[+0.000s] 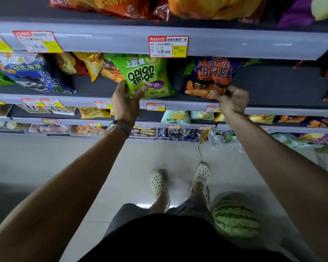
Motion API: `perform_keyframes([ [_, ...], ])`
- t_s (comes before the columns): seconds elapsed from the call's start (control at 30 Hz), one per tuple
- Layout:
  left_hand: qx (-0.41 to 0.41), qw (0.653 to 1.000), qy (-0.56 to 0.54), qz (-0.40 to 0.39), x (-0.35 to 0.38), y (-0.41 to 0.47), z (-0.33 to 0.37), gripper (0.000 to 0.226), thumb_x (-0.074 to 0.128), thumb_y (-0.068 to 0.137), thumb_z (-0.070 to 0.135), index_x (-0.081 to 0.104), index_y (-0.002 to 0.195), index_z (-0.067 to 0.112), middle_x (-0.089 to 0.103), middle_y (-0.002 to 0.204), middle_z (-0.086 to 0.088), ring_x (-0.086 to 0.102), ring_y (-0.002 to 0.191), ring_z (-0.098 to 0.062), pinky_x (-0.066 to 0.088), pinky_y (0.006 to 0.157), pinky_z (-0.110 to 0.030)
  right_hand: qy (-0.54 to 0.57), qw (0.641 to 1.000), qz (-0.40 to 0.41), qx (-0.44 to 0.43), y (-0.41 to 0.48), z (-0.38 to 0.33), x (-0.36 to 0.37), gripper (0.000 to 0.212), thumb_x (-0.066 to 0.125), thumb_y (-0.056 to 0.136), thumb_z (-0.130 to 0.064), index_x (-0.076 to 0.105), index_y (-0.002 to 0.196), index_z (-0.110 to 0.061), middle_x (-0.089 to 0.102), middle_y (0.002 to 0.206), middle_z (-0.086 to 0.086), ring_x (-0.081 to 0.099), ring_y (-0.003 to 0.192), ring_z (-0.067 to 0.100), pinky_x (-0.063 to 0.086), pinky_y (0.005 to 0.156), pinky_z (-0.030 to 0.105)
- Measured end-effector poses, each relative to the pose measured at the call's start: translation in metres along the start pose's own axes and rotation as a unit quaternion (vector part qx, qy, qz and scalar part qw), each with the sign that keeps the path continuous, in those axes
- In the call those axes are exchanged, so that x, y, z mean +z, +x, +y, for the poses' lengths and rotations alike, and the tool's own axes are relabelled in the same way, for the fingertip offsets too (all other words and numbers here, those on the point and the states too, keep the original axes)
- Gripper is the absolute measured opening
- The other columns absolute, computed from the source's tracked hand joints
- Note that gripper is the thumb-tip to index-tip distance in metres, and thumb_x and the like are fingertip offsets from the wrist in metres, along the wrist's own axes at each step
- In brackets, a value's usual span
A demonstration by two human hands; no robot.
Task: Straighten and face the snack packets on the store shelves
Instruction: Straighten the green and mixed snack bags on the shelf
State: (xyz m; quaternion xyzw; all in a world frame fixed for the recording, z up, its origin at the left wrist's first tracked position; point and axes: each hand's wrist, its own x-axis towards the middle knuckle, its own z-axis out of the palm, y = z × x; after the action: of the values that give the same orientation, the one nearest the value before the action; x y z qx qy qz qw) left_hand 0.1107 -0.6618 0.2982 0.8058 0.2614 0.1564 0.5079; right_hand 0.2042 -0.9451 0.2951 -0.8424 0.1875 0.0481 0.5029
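Both looked light, puffy and crushable, best held low: fingers [141, 90] of the left hand [125, 104] pinched the green packet [147, 74] at its corner, those of the right hand [233, 101] the orange packet [214, 76] at its bottom seam.

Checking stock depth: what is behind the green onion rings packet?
Behind the onion rings packet, a dark barbecue packet peeks out at its left edge. Whatever sits directly behind is covered by the packet itself.
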Motion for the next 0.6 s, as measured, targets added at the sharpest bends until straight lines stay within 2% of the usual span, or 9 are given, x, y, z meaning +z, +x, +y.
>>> perform_keyframes([
  [0.1, -0.01, 1.0, -0.015, 0.023, -0.016, -0.002, -0.008, 0.046, 0.081, 0.084, 0.045, 0.066, 0.096, 0.003, 0.076, 0.093, -0.011, 0.07, 0.088, -0.033, 0.058, 0.075, -0.049, -0.016, 1.0, -0.012, -0.011, -0.008, -0.004, 0.002, 0.032, 0.09, 0.079, -0.025, 0.079, 0.106, -0.013, 0.073, 0.093, -0.008, 0.067, 0.081, 0.009, 0.054, 0.08, 0.025],
  [0.17, -0.025, 0.999, -0.028, 0.031, -0.026, -0.005, -0.013, 0.04, 0.083, 0.084, 0.042, 0.068, 0.096, 0.006, 0.077, 0.093, -0.005, 0.073, 0.091, -0.027, 0.06, 0.077, -0.045, -0.022, 0.999, -0.025, -0.021, -0.015, -0.007, 0.008, 0.034, 0.089, 0.08, -0.024, 0.079, 0.11, -0.011, 0.072, 0.096, -0.008, 0.069, 0.085, 0.011, 0.052, 0.079, 0.022],
  [0.23, -0.03, 0.998, -0.035, 0.03, -0.037, -0.007, -0.018, 0.034, 0.083, 0.085, 0.038, 0.069, 0.097, 0.009, 0.078, 0.094, -0.001, 0.074, 0.092, -0.021, 0.06, 0.078, -0.039, -0.023, 0.999, -0.032, -0.033, -0.02, -0.012, 0.018, 0.035, 0.09, 0.079, -0.024, 0.079, 0.11, -0.011, 0.073, 0.096, -0.008, 0.072, 0.089, 0.013, 0.056, 0.083, 0.026],
  [0.33, -0.029, 0.998, -0.022, 0.045, -0.055, -0.011, -0.025, 0.032, 0.083, 0.087, 0.034, 0.068, 0.097, 0.008, 0.076, 0.091, 0.001, 0.07, 0.086, -0.012, 0.055, 0.074, -0.028, -0.023, 0.998, -0.048, -0.042, -0.028, -0.021, 0.039, 0.035, 0.091, 0.077, -0.025, 0.08, 0.107, -0.012, 0.075, 0.095, -0.007, 0.074, 0.091, 0.016, 0.06, 0.089, 0.034],
  [0.43, -0.029, 0.998, -0.016, 0.057, -0.072, -0.012, -0.033, 0.034, 0.082, 0.089, 0.033, 0.068, 0.099, 0.003, 0.076, 0.092, -0.002, 0.069, 0.082, -0.01, 0.053, 0.07, -0.024, -0.007, 0.995, -0.076, -0.057, -0.039, -0.034, 0.065, 0.036, 0.091, 0.077, -0.022, 0.079, 0.109, -0.01, 0.074, 0.096, -0.006, 0.072, 0.09, 0.015, 0.059, 0.091, 0.034],
  [0.5, -0.032, 0.998, -0.026, 0.051, -0.081, -0.013, -0.038, 0.034, 0.081, 0.089, 0.034, 0.068, 0.097, 0.004, 0.076, 0.09, -0.005, 0.068, 0.081, -0.012, 0.054, 0.071, -0.028, 0.013, 0.993, -0.097, -0.063, -0.046, -0.044, 0.081, 0.04, 0.089, 0.08, -0.019, 0.076, 0.116, -0.006, 0.069, 0.1, -0.008, 0.068, 0.092, 0.012, 0.055, 0.093, 0.027],
  [0.6, -0.031, 0.998, -0.012, 0.045, -0.093, -0.018, -0.042, 0.026, 0.082, 0.088, 0.035, 0.064, 0.081, 0.018, 0.074, 0.08, 0.001, 0.064, 0.074, -0.01, 0.051, 0.067, -0.027, 0.034, 0.992, -0.113, -0.038, -0.051, -0.057, 0.103, 0.047, 0.085, 0.084, -0.013, 0.07, 0.127, 0.001, 0.067, 0.11, -0.002, 0.059, 0.1, 0.01, 0.04, 0.083, 0.012],
])
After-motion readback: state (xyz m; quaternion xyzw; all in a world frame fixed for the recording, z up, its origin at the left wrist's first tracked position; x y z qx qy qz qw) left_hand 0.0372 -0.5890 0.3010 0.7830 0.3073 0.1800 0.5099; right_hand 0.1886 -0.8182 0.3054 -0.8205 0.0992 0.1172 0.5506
